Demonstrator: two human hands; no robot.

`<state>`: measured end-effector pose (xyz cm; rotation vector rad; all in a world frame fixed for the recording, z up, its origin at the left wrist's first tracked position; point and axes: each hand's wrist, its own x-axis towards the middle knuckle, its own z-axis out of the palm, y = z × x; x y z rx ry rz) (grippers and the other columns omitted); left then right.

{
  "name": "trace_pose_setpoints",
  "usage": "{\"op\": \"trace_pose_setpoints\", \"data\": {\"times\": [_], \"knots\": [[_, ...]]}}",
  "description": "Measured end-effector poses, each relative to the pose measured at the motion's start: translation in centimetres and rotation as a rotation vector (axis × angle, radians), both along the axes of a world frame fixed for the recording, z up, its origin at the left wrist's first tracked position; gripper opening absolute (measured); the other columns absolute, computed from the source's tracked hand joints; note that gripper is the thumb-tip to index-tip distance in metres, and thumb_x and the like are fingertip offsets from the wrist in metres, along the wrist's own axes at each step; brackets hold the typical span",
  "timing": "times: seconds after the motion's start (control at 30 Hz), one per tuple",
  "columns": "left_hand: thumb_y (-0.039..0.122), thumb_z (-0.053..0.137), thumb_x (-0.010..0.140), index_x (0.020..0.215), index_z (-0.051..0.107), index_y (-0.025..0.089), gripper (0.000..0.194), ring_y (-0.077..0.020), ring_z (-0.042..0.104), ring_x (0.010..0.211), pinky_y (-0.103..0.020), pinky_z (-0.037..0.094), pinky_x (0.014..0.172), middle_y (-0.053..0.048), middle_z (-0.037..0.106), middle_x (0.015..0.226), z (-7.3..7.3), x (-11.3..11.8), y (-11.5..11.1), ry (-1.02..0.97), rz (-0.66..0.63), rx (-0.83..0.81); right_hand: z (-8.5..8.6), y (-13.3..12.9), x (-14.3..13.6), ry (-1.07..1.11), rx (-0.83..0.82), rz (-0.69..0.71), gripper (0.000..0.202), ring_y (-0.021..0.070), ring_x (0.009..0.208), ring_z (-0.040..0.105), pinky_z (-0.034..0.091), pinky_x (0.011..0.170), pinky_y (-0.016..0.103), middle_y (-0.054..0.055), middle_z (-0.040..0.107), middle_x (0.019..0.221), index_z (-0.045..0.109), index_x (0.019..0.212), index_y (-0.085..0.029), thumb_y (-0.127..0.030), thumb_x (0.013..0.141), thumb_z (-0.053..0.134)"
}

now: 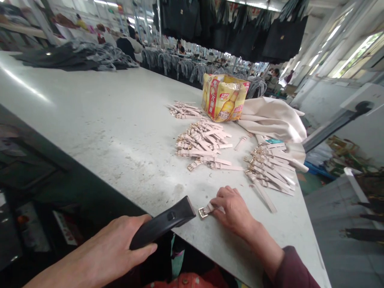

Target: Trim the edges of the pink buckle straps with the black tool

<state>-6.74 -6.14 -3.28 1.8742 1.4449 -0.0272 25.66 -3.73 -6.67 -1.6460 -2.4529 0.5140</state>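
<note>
In my left hand (120,240) is a black hand-held hair clipper (168,222), its flat head pointing right above the table's near edge. My right hand (234,210) pinches a small pale pink buckle strap (210,208) on the tabletop, with the metal buckle facing the clipper head. A narrow gap separates the clipper from the buckle. Beyond my hands lies a heap of similar buckle straps (204,138). Another pile of straps (271,166) lies to the right, and a smaller bunch (184,109) sits farther back.
A yellow printed box (225,98) stands behind the straps, beside cream fabric (270,116) on the white table (120,120). Dark bags (75,56) are piled at the far left, and more dark bags (234,32) hang overhead. Right of the table is a grey bin (336,216).
</note>
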Motion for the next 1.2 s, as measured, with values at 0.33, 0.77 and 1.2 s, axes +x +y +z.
{"op": "trace_pose_setpoints", "data": {"times": [0.33, 0.77, 1.2], "knots": [[0.047, 0.059, 0.085, 0.089, 0.073, 0.025, 0.026, -0.0324, 0.076, 0.089, -0.037, 0.052, 0.077, -0.009, 0.081, 0.091, 1.3, 3.1, 2.2, 0.170, -0.138, -0.005, -4.3, -3.1, -0.4, 0.504, 0.028, -0.150, 0.014, 0.0209, 0.091, 0.066, 0.052, 0.080, 0.031, 0.004, 0.069, 0.094, 0.084, 0.098, -0.023, -0.013, 0.088, 0.079], [0.046, 0.062, 0.083, 0.085, 0.073, 0.025, 0.024, -0.0292, 0.074, 0.078, -0.035, 0.048, 0.068, -0.007, 0.081, 0.084, 1.7, 4.1, 4.3, 0.216, -0.178, -0.005, -4.8, -3.4, 0.2, 0.513, 0.195, -0.076, 0.022, 0.0239, 0.091, 0.069, 0.056, 0.084, 0.038, 0.010, 0.077, 0.100, 0.081, 0.092, -0.022, -0.017, 0.100, 0.061], [0.041, 0.061, 0.082, 0.084, 0.074, 0.025, 0.021, -0.0230, 0.073, 0.070, -0.030, 0.043, 0.060, -0.002, 0.080, 0.077, 2.0, 4.2, 5.5, 0.181, -0.203, -0.039, -3.8, -1.9, -0.1, 0.728, -0.058, -0.080, 0.025, 0.0197, 0.087, 0.058, 0.047, 0.083, 0.033, 0.004, 0.062, 0.091, 0.053, 0.080, -0.023, -0.026, 0.105, 0.050]]}}
